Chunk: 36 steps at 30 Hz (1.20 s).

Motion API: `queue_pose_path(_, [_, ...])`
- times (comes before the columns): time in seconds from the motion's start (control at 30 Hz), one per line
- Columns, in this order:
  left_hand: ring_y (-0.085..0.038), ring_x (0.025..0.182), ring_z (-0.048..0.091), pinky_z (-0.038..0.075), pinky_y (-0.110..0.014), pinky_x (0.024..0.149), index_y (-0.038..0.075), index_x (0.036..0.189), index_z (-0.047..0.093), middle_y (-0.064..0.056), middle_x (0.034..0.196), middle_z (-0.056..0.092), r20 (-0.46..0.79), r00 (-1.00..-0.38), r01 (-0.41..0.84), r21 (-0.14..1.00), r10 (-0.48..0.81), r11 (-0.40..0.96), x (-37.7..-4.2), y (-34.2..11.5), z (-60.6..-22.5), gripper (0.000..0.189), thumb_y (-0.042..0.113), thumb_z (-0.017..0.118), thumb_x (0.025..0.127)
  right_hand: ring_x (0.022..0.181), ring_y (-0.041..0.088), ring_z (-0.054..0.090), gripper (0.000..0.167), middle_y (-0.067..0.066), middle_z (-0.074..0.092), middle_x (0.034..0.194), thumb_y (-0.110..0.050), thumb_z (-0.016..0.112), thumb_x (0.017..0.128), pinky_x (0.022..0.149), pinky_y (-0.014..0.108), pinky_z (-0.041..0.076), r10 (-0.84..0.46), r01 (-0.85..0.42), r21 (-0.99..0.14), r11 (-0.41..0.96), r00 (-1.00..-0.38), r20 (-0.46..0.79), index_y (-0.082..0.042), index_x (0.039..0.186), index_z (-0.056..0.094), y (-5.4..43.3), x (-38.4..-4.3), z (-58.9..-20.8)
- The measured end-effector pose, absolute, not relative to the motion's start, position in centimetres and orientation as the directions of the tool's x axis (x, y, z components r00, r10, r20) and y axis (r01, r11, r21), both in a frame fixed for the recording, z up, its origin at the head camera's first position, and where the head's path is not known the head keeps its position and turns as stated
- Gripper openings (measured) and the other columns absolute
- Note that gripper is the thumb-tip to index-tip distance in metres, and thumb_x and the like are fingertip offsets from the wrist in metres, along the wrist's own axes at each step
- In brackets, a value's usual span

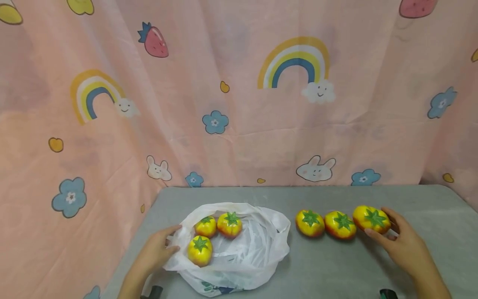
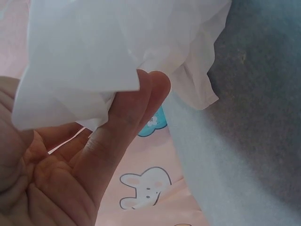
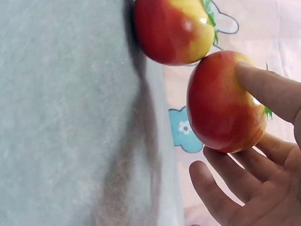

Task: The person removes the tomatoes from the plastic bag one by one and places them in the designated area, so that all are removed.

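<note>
My right hand [image 1: 405,245] holds a glossy yellow-and-red tomato [image 1: 371,219] with a green star-shaped top, thumb on one side and fingers on the other. In the right wrist view this tomato [image 3: 225,101] is raised off the table, close against its neighbour [image 3: 174,30]. Two more tomatoes, a middle one [image 1: 340,225] and a left one [image 1: 310,223], stand in line beside it. At the left, my left hand [image 1: 158,249] grips the side of a white plastic bag [image 1: 261,270], whose film [image 2: 84,56] lies between thumb and fingers. Three tomatoes [image 1: 200,251] sit inside the bag's wide mouth.
The grey table [image 1: 321,270] ends at a back edge against a pink curtain [image 1: 239,158] printed with rainbows and flowers. Dark objects [image 1: 388,294] poke in at the bottom, near each wrist. A strip of table separates the bag from the tomato row.
</note>
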<state>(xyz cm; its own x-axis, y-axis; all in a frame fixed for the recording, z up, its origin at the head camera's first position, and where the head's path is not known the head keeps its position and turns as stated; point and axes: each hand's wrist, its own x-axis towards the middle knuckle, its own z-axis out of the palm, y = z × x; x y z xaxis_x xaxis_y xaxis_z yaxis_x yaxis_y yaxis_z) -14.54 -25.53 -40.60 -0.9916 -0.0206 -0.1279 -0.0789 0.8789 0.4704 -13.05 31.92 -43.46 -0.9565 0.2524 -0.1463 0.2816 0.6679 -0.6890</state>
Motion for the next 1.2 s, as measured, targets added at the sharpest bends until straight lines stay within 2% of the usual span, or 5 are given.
queue_pose_path(0.5, [-0.018,0.092,0.064,0.061,-0.038,0.078,0.010,0.138,0.059,-0.017,0.129,0.065,-0.120,-0.993,-0.078,0.481,-0.022,0.874,-14.4,-25.6,-40.8,0.059,0.006,0.078,0.082,0.136,0.061,0.022,0.115,0.041,0.015,0.153,-0.068,0.059,0.087,0.109,0.073,0.025,0.276,0.387,-0.617,0.685,-0.922,-0.272,0.008,0.154,0.007,32.6,-13.2,-44.9])
queue_pose_path(0.8, [-0.018,0.092,0.064,0.061,-0.038,0.078,0.009,0.138,0.059,-0.018,0.129,0.064,-0.123,-0.992,-0.082,0.477,-0.026,0.875,-14.4,-25.5,-40.8,0.059,0.006,0.078,0.082,0.134,0.061,0.024,0.118,0.042,0.014,0.153,-0.069,0.060,0.087,0.109,0.073,0.026,0.270,0.402,-0.618,0.675,-0.915,-0.299,0.010,0.154,0.003,32.7,-13.4,-45.2])
queue_pose_path(1.2, [-0.018,0.092,0.064,0.061,-0.037,0.078,0.010,0.138,0.059,-0.018,0.131,0.064,-0.124,-0.992,-0.086,0.482,-0.029,0.872,-14.5,-25.6,-40.8,0.059,0.006,0.077,0.083,0.136,0.059,0.021,0.116,0.039,0.008,0.156,-0.060,0.067,0.087,0.110,0.073,0.024,0.292,0.423,-0.641,0.641,-0.906,-0.306,0.007,0.155,0.000,32.4,-13.5,-45.0])
